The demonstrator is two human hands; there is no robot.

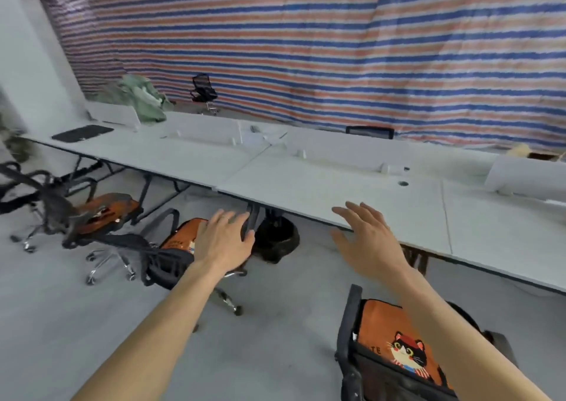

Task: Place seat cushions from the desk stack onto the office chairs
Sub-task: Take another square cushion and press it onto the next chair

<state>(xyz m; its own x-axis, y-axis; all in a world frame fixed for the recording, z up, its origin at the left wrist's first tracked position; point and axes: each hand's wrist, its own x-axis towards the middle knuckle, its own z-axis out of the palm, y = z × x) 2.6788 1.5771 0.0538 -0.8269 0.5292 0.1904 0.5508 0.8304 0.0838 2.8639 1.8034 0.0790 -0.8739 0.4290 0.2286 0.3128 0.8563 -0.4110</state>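
Left hand (225, 241): open, fingers spread, holding nothing; it hangs over the middle chair (165, 262). Contact with the seat cannot be told.
Right hand (367, 241): open and empty, palm down, at the bench (337, 192) front edge.
Cushions placed: three orange ones show on seats. The cat-print cushion (395, 333) is on the near chair (347, 339), the middle cushion (183, 235) lies under the left hand, and the far-left cushion (104, 207) is on the far-left chair (58, 210).
Stack: none visible on the bench; only a black mat (82, 133) and a green bag (141, 97) lie at its far end.
Chairs unserved: the lone chair (203, 91) by the striped tarp (337, 48) looks bare. A chair back (369, 131) shows behind the bench, its seat hidden.
Risk, rolling: all the chairs stand on castors on a smooth floor (275, 324). A push while patting a cushion flat could send the seat away, and the cushion off.
Risk, slip: the middle cushion looks tilted and close to the seat edge, so a careless nudge may tip it to the floor.
Risk, knock: the right hand is close to the bench lip, and a quick reach could catch it.
Risk, missed chair: with no stack in sight, the far chairs may go uncushioned.
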